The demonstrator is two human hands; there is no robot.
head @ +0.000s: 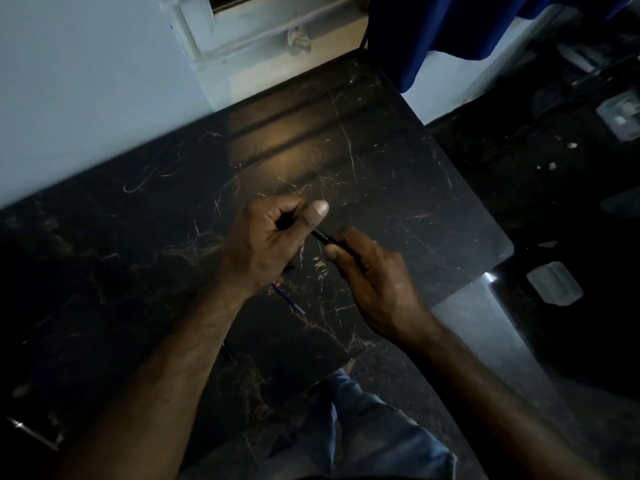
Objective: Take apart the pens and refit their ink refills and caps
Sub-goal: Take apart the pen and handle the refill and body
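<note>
A dark pen [323, 237] spans the gap between my two hands above the black marble table [138, 237]. My left hand [273, 237] is curled into a fist around one end, thumb stretched along it. My right hand [370, 278] pinches the other end between thumb and fingers. Only a short dark length with a pale glint shows between the hands; the rest is hidden in my palms. A thin blue ink refill [287, 298] lies on the table just below my left wrist.
The table's right edge and rounded corner [502, 244] lie close to my right hand, with dark floor beyond. A blue cloth [433, 36] hangs at the back. A small dark piece [227, 351] lies by my left forearm. My denim-covered knee [363, 420] is below the table's front edge.
</note>
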